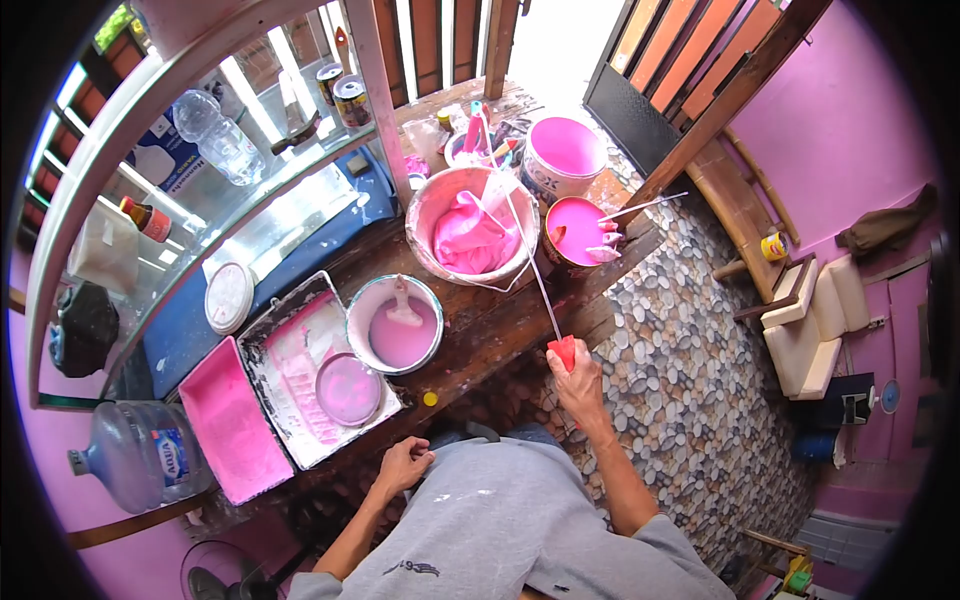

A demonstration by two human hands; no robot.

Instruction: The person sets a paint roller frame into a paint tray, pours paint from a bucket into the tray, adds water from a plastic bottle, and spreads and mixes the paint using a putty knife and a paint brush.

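My right hand (pixel 577 385) is wrapped round the red handle of a paint roller (pixel 545 290). Its long thin metal rod reaches up across a large bucket (pixel 415 240), which has pink-stained cloth or plastic (pixel 470 235) inside. Beside that bucket, a can of bright pink paint (pixel 575 232) has a stick and a pink-smeared brush at its rim. My left hand (pixel 404 464) is by my lap with fingers loosely curled, and nothing shows in it. Closest to it are a paint tray (pixel 262 345) with a round lid (pixel 348 390) and a small bucket (pixel 430 350) holding a brush in thin pink paint.
A pink tray (pixel 235 420) and a water jug (pixel 145 455) are at the left. Behind them stands a glass case (pixel 300 165) with bottles and cans. Another pink paint bucket (pixel 530 175) is at the back. Pebble-patterned floor (pixel 690 400) spreads to the right, towards a cream chair (pixel 815 320).
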